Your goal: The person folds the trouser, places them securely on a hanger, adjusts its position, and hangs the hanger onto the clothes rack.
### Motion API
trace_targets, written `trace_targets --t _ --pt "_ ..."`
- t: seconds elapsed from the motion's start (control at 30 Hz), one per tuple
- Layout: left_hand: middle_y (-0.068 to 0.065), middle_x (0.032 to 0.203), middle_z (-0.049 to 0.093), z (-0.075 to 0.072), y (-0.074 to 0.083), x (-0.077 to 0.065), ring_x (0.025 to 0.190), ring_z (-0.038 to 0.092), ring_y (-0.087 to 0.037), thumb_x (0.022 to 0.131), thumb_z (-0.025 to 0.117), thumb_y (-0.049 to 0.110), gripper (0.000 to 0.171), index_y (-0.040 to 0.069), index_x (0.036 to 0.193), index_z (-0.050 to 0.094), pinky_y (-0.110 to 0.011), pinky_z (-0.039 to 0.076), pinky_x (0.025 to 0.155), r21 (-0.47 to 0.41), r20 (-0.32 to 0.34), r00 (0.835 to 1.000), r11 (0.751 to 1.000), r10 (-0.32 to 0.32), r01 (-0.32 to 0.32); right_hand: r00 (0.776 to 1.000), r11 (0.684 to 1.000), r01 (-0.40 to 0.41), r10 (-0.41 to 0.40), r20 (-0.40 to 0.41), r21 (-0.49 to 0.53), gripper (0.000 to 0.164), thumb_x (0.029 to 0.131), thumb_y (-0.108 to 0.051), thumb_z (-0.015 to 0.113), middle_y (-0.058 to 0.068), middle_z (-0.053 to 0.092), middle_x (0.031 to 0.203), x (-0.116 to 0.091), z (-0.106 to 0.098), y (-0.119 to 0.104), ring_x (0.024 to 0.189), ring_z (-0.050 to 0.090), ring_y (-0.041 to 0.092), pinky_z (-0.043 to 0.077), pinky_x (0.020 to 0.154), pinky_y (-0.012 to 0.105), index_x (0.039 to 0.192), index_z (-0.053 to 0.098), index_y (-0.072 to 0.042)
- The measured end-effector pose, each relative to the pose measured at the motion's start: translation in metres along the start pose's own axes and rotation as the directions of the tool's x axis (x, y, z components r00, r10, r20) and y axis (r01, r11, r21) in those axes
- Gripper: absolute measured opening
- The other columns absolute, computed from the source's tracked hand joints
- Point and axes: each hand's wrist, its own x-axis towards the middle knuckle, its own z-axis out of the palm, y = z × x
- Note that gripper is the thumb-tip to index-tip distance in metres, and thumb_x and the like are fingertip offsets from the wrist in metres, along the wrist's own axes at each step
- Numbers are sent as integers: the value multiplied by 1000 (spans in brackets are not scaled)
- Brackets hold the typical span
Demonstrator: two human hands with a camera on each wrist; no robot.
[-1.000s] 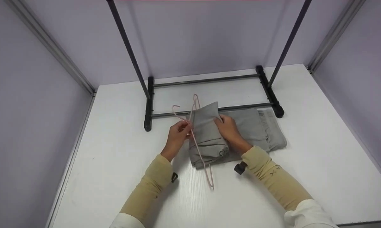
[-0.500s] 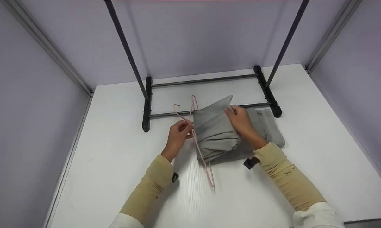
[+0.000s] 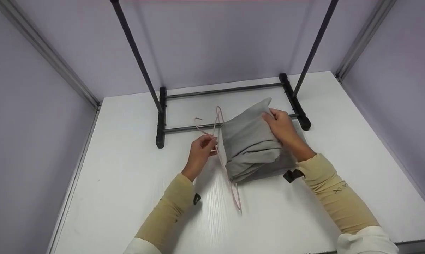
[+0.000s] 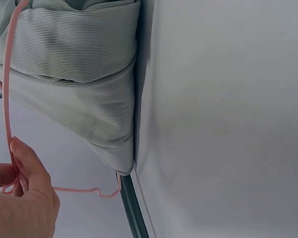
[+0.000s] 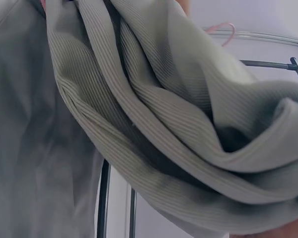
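My left hand (image 3: pixel 200 150) pinches a thin pink clothes hanger (image 4: pixel 6 89) between thumb and fingers, its hook pointing to the upper left in the head view. To the right of it my right hand (image 3: pixel 283 127) grips the upper part of a folded grey ribbed garment (image 3: pixel 247 130), thumb on top, and lifts one corner. The garment's left edge overlaps the hanger, whose one end shows beyond the cloth at the top and the other at the bottom. Bunched folds hang toward me below my right hand. Another layer of the grey cloth lies beneath, largely hidden.
A black metal rack stands at the back, with two upright posts (image 3: pixel 136 53) and a base with cross bars (image 3: pixel 225 92). The garment reaches over its front bar. Pale panels enclose the white table (image 3: pixel 127 194) on the left, back and right.
My right hand has moved right and away from me, drawing the garment's upper folds with it over the lower layer. The left hand keeps its pinch on the hanger, almost in place.
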Motion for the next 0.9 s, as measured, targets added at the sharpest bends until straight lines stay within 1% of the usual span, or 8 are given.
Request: trace_targets --t 0.1,0.2,0.33,0.47,0.57,0.73,0.8,0.9 --pt "-17 98 59 2 -2 1 97 55 -43 93 58 20 31 -6 109 56 -33 53 75 -22 -4 1000 1000 -8 8 1000 1000 -6 6 16 -12 33 96 -22 51 16 64 82 -5 -11 -9 62 56 12 43 56 26 113 62 4" --pt "-15 97 60 3 -3 1 96 56 -40 93 58 19 32 -8 110 56 -33 53 75 -49 -11 1000 999 -14 14 999 999 -30 31 22 -35 33 97 -19 50 19 63 85 -12 -23 -20 63 55 12 43 56 25 116 60 7" --pt "-22 102 58 5 -3 0 94 58 -34 93 58 17 31 -9 111 55 -33 52 75 -86 -18 1000 996 -17 16 996 996 -84 85 26 -44 36 97 -19 48 15 63 86 -17 -39 -20 66 56 11 44 59 24 119 56 9" --pt "-25 105 56 8 -3 0 93 59 -33 93 58 16 29 -7 110 55 -32 52 75 -116 -32 999 993 -30 26 989 989 -144 144 34 17 40 97 -21 48 8 62 88 -15 -54 2 69 57 11 46 61 24 123 52 9" --pt "-26 106 56 9 -4 0 89 60 -27 93 58 16 28 -7 109 55 -32 52 75 -127 -43 998 991 -45 39 984 983 -179 178 31 39 44 98 -24 48 11 61 96 -11 -65 23 74 58 11 47 64 25 128 49 7" --pt "-27 106 56 12 -8 -2 83 60 -18 93 58 16 30 -8 110 53 -32 52 75 -112 -58 997 992 -60 53 975 975 -223 223 24 8 50 98 -30 47 18 54 114 -8 -76 51 85 57 11 47 71 23 132 46 6" --pt "-27 106 56 12 -9 -3 84 60 -18 93 57 15 29 -9 110 53 -32 52 75 -106 -60 996 993 -63 56 970 970 -242 242 30 -10 51 98 -32 47 18 53 114 -9 -78 61 86 56 11 47 71 23 132 45 6" --pt "-27 106 56 12 -10 -4 85 60 -20 94 57 14 27 -7 109 54 -32 52 75 -100 -63 996 993 -63 57 963 964 -262 264 49 -33 50 98 -32 46 14 56 107 -13 -80 76 83 55 11 47 70 23 131 46 6"
